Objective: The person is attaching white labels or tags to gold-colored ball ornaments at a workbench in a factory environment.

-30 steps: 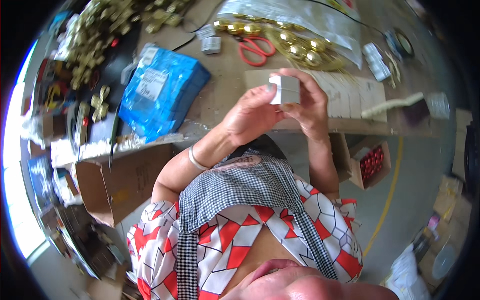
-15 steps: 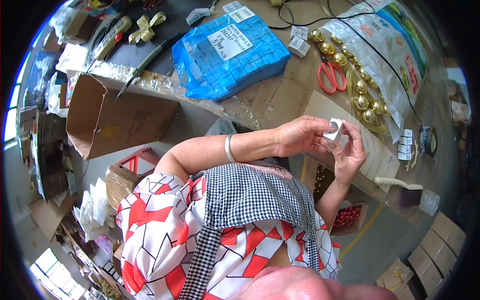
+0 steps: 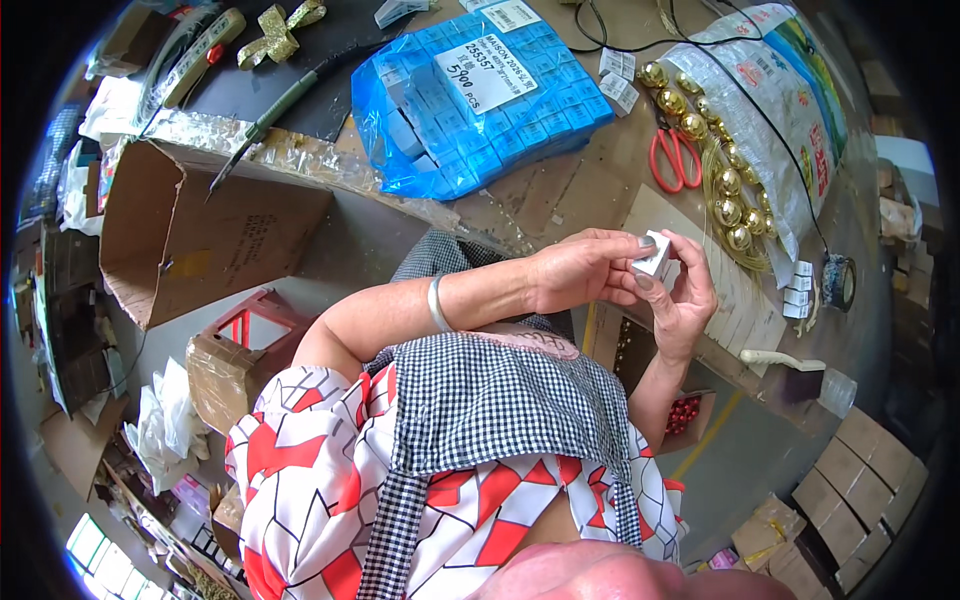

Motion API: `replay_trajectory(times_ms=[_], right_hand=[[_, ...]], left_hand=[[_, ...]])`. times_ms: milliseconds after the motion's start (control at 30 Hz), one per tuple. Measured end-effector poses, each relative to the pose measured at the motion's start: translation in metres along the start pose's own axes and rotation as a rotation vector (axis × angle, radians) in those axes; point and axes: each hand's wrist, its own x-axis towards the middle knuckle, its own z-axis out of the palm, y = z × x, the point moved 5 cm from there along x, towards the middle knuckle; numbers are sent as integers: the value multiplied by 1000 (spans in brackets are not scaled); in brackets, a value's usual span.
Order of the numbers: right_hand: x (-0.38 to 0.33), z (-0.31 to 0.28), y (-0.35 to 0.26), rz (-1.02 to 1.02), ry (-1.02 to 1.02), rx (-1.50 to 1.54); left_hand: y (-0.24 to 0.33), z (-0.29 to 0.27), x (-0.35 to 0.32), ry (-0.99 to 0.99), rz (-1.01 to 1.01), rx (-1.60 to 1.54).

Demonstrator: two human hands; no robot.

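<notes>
A small white block (image 3: 652, 262), which looks like a bundle of paper tags, is held up over the bench's near edge. My left hand (image 3: 590, 268) reaches across from the left and pinches it, with the thumb on top. From the right, the curled thumb and fingers of my right hand (image 3: 686, 300) grip the same block. Beyond the hands lies a blue plastic bag (image 3: 560, 100) packed with similar white bundles. Red-handled scissors (image 3: 676, 160) and a string of gold beads (image 3: 728, 190) rest on the bench just past my right hand.
An open cardboard box (image 3: 215, 230) stands at the bench's left edge, beneath a green soldering-iron-like tool (image 3: 285, 105). Loose tag bundles (image 3: 617, 80) lie by the blue bag. At right are a white sack (image 3: 760, 90), a black tape roll (image 3: 838, 282) and a brush (image 3: 790, 360).
The view has shifted slightly, so the bench things appear moved. Both hands keep hold of the white block, which has tilted a little.
</notes>
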Motion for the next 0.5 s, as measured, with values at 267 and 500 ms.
replay_trajectory(times_ms=[267, 500], right_hand=[[15, 20, -6, -57, -51, -59], [22, 26, -4, -51, -58, -87]], left_hand=[[16, -12, -10, -7, 40, 4], [25, -11, -12, 18, 67, -37]])
